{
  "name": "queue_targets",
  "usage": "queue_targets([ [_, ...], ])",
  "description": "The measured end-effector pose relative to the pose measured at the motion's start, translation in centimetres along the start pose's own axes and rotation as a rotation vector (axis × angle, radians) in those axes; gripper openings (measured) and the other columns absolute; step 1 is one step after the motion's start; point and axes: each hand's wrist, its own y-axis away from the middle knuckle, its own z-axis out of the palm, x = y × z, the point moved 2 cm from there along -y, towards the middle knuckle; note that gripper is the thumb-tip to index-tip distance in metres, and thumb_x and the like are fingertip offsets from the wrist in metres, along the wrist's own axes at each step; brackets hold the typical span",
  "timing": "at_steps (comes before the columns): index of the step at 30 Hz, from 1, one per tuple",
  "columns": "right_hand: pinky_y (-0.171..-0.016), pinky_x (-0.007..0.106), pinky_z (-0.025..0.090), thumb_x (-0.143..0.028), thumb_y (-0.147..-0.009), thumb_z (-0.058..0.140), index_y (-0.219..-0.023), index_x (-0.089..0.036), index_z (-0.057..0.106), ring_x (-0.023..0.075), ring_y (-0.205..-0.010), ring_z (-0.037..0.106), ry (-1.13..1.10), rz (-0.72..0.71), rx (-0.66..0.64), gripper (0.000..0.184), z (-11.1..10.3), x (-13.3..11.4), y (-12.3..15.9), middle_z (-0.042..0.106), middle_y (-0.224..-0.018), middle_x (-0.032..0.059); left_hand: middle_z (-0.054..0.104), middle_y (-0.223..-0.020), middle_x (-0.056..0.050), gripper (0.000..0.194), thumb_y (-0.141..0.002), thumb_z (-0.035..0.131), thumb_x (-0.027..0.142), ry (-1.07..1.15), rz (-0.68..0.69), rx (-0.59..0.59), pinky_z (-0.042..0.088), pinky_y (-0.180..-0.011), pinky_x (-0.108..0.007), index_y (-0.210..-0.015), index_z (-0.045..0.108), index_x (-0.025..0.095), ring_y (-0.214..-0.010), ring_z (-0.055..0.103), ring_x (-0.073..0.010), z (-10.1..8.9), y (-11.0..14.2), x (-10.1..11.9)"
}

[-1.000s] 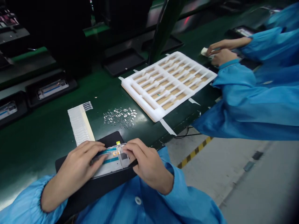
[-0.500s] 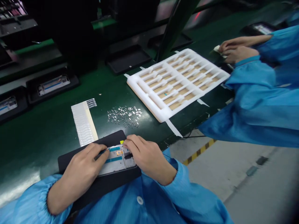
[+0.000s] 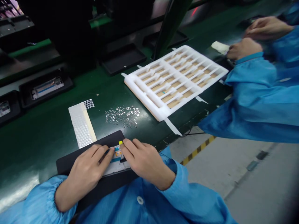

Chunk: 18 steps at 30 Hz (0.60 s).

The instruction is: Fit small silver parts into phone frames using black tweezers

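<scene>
A silvery phone frame (image 3: 115, 168) with blue strips and an orange patch lies in a black tray (image 3: 67, 161) close to my body. My left hand (image 3: 90, 165) reaches over the frame's left part, its thumb and index finger closed at the upper edge. At the upper right corner, beside a small yellow tab (image 3: 120, 142), the bent fingers of my right hand (image 3: 140, 158) press onto the frame. Both hands cover much of it, and any small part under the fingertips is hidden.
Loose small metal pieces (image 3: 122, 116) lie beyond the tray, beside a card of thin strips (image 3: 81, 124). A white foam slotted tray (image 3: 163, 113) is taped down at right. Black trays (image 3: 23, 96) line the back. A co-worker's hands (image 3: 247, 49) are at far right.
My left hand has slid right along the frame's upper edge, toward my right hand. My right fingers remain near the yellow tab. The co-worker's hands have moved apart from the white piece.
</scene>
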Motion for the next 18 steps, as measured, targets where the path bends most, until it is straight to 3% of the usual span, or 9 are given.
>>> queue_targets([
  [6, -0.046, 0.034, 0.055, -0.003, -0.099, 0.044, -0.127, 0.0, 0.073, 0.0237, -0.072, 0.069, 0.071, 0.087, -0.087, 0.041, -0.4, -2.6, 1.4, 0.076, -0.127, 0.0246, 0.074, -0.11, -0.017, 0.033, -0.104, 0.045, 0.006, -0.042, 0.024, -0.006, 0.063, -0.085, -0.041, -0.127, 0.068, 0.005, -0.097, 0.07, -0.0278, 0.1, 0.1, 0.2],
  [10, -0.05, 0.035, 0.06, -0.004, -0.099, 0.046, -0.131, -0.001, 0.071, 0.0256, -0.076, 0.072, -0.063, 0.129, -0.074, 0.041, -0.4, -2.0, 1.8, 0.075, -0.129, 0.0249, 0.074, -0.11, -0.017, 0.035, -0.104, 0.043, 0.006, -0.04, 0.032, -0.013, 0.064, -0.084, -0.041, -0.128, 0.068, 0.005, -0.096, 0.07, -0.0279, 0.1, 0.2, 0.1],
  [12, -0.063, 0.037, 0.066, -0.008, -0.103, 0.049, -0.126, -0.004, 0.073, 0.0265, -0.087, 0.075, -0.256, 0.196, 0.015, 0.033, -0.6, -0.7, 1.9, 0.074, -0.127, 0.0231, 0.074, -0.112, -0.017, 0.036, -0.104, 0.043, 0.006, -0.029, 0.026, -0.033, 0.064, -0.083, -0.041, -0.13, 0.067, 0.007, -0.097, 0.07, -0.0277, 0.0, 0.3, 0.0],
  [15, -0.085, 0.039, 0.067, -0.021, -0.105, 0.061, -0.116, -0.014, 0.076, 0.0243, -0.098, 0.074, -0.608, 0.413, 0.278, 0.019, -0.8, 1.8, 2.2, 0.072, -0.123, 0.0171, 0.073, -0.116, -0.015, 0.035, -0.106, 0.046, 0.009, 0.018, -0.016, -0.067, 0.064, -0.083, -0.039, -0.136, 0.064, 0.011, -0.1, 0.071, -0.0265, -0.4, 0.5, -0.2],
  [18, -0.086, 0.04, 0.063, -0.027, -0.11, 0.056, -0.105, -0.02, 0.078, 0.0233, -0.101, 0.072, -0.836, 0.644, 0.526, 0.024, -0.2, 3.6, 2.7, 0.072, -0.115, 0.012, 0.073, -0.122, -0.015, 0.033, -0.109, 0.054, 0.033, 0.099, -0.104, -0.131, 0.064, -0.088, -0.045, -0.136, 0.063, 0.014, -0.106, 0.072, -0.029, -1.1, 0.5, -0.4],
])
